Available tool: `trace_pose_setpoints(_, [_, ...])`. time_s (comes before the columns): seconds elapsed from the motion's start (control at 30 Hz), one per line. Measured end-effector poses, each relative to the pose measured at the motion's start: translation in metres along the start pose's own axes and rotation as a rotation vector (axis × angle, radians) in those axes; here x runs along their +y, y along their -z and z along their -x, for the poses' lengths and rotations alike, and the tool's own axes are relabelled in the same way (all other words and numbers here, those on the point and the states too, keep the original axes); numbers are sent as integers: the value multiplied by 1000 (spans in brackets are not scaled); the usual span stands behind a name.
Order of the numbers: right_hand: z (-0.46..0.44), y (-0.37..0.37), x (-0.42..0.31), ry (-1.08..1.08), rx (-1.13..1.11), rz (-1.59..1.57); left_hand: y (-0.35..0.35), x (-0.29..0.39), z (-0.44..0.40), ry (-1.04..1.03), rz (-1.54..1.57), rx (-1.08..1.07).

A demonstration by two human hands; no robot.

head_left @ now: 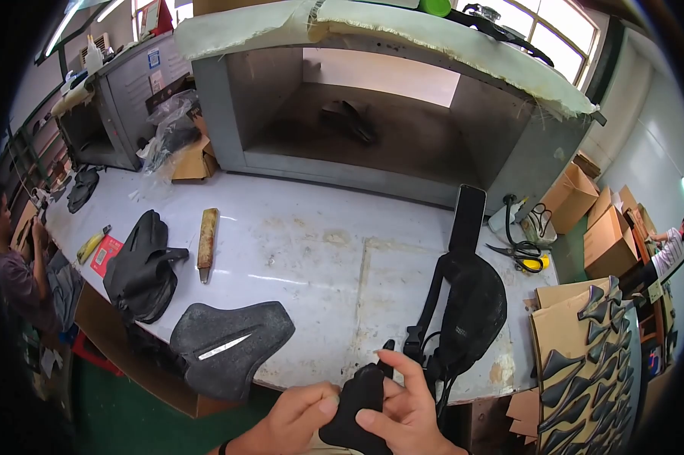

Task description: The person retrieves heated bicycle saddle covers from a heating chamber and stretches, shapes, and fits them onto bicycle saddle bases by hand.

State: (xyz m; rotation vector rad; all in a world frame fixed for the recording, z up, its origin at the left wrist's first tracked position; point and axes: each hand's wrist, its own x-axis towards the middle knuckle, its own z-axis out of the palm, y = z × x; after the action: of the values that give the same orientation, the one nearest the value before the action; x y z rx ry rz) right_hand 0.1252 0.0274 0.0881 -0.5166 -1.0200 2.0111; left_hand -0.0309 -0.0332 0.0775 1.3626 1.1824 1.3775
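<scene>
Low at the table's front edge, both my hands hold a soft-looking black padded piece (pixel 355 413), rounded at its top. My left hand (pixel 300 413) grips its left side with the fingers curled in and the thumb along the edge. On the other side, the thumb of my right hand (pixel 406 417) presses on its face while the index finger sticks up beside a narrow black tip. A flat dark grey saddle-shaped piece (pixel 205 326) with a long slit lies on the table to the left. Beyond it sits a pile of black covers (pixel 141 265).
A black sling bag (pixel 471 311) and a phone (pixel 469 208) lie right of my hands. Scissors (pixel 520 252) rest behind them; a worn flat-bladed tool (pixel 207 244) lies left. A grey metal box (pixel 228 114) stands behind. Cardboard at right bears several black shells (pixel 562 364). Another person (pixel 27 265) sits left.
</scene>
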Motion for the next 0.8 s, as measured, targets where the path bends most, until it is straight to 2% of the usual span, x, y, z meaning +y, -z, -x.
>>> trace_pose_setpoints(0.03, [-1, -2, 0, 29, 37, -28, -2, -4, -1, 123, 218, -3])
trace_pose_setpoints(0.07, [-1, -3, -3, -80, 88, -85, -6, -3, -3, 120, 217, -5])
trace_pose_setpoints(0.13, [-3, -3, -5, -72, 100, -130, -14, -1, -7, -121, -79, 171])
trace_pose_setpoints(0.17, [-5, -3, -6, -69, 110, -174, -13, -2, -7, -123, -75, 173])
trace_pose_setpoints(0.23, [-6, -3, -7, -65, 117, -217, -9, -5, -8, 109, 318, 88])
trace_pose_setpoints(0.27, [-7, -4, -6, 21, 178, -133, -7, -6, -9, 225, 511, 39])
trace_pose_setpoints(0.3, [-7, -4, -5, 105, 239, -50, -9, -6, -10, 223, 511, 39])
trace_pose_setpoints(0.37, [-7, 0, -2, 119, 236, -39, -20, -4, -13, -10, -54, 168])
trace_pose_setpoints(0.4, [-7, 1, -2, 106, 251, -92, -29, -13, -15, -20, 112, 220])
trace_pose_setpoints(0.43, [-8, 2, -1, 93, 267, -145, -31, -16, -17, -23, 117, 219])
trace_pose_setpoints(0.5, [-10, 4, -1, 73, 326, -191, -36, -18, -19, 416, 754, 230])
trace_pose_setpoints(0.53, [-11, 4, -2, 55, 381, -243, -36, -18, -19, 415, 759, 224])
trace_pose_setpoints(0.67, [-17, 1, -2, 199, 424, -124, -37, 2, -26, 46, 175, 106])
trace_pose_setpoints(0.7, [-17, -1, -2, 199, 429, -124, -37, 3, -28, 49, 177, 103])
trace_pose_setpoints(0.77, [-17, -5, -7, 118, 484, -109, -35, 1, -30, 251, 138, 130])
trace_pose_setpoints(0.8, [-16, 4, -7, 65, 427, -110, -34, -8, -30, 255, 138, 126])
